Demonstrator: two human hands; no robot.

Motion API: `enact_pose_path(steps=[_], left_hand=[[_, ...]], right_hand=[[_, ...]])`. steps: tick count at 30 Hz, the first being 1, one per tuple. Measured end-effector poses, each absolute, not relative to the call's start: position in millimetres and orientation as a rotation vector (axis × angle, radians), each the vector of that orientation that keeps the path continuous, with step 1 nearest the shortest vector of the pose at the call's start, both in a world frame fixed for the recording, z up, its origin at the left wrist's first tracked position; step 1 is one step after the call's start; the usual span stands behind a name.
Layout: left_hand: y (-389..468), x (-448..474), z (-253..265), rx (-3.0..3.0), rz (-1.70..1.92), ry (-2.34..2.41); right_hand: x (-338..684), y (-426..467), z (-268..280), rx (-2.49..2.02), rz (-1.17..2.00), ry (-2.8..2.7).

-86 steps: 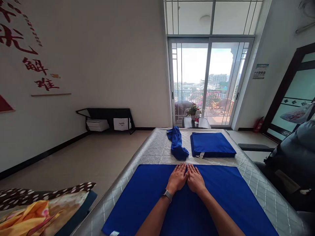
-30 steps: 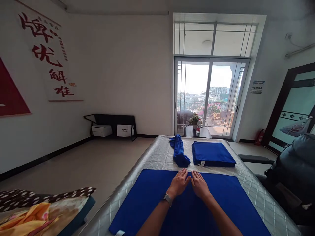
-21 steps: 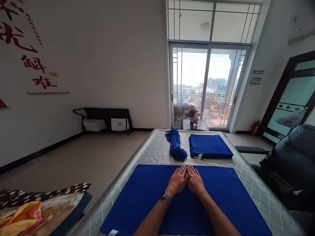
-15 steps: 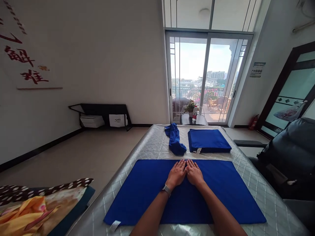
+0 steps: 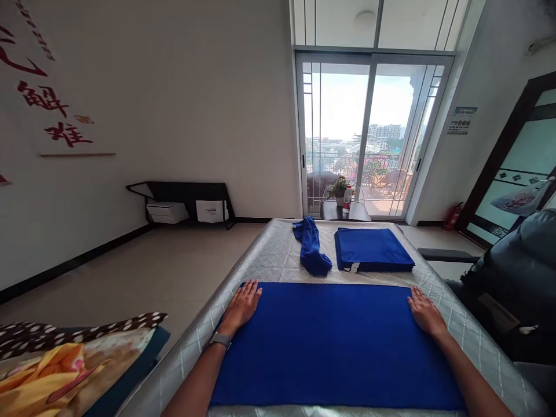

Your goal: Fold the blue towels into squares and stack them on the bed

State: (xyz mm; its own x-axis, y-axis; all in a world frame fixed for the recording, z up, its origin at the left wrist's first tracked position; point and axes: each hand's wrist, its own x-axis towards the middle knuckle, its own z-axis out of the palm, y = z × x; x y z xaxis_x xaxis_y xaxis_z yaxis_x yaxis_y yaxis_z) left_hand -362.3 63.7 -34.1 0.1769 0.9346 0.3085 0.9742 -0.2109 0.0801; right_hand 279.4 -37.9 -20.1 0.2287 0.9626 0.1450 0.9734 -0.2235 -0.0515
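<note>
A blue towel (image 5: 334,347) lies spread flat on a silver quilted bed cover (image 5: 269,263). At its far left corner my left hand (image 5: 243,304) rests palm down, fingers stretched out; a watch circles that wrist. My right hand (image 5: 425,311) lies flat at the far right corner, fingers extended and partly over the cover. Beyond the towel sits a stack of folded blue towels (image 5: 374,249) with a white label at its front edge. To the left of that stack is a crumpled blue cloth (image 5: 313,249).
A small dark table (image 5: 347,211) with a potted plant (image 5: 339,188) and a bottle (image 5: 347,200) stands before the sliding glass door. Patterned bedding (image 5: 82,365) is at lower left. A dark padded chair (image 5: 516,278) stands on the right. Boxes (image 5: 212,211) sit on a low black rack.
Both hands have slid apart across the towel from its far middle edge, the left one to the left corner and the right one to the right corner. The view has shifted slightly.
</note>
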Motion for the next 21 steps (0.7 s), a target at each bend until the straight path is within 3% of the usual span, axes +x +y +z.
enact_pose_path(steps=[11,21], left_hand=[[74,-387,-48,-2.238,-0.418,-2.007],[59,-360,-12,-2.160,-0.449,-2.043]], right_hand=[[296,-34,-40,-2.323,-0.163,-1.849],[263,-49,1,-2.449,-0.247,-1.763]])
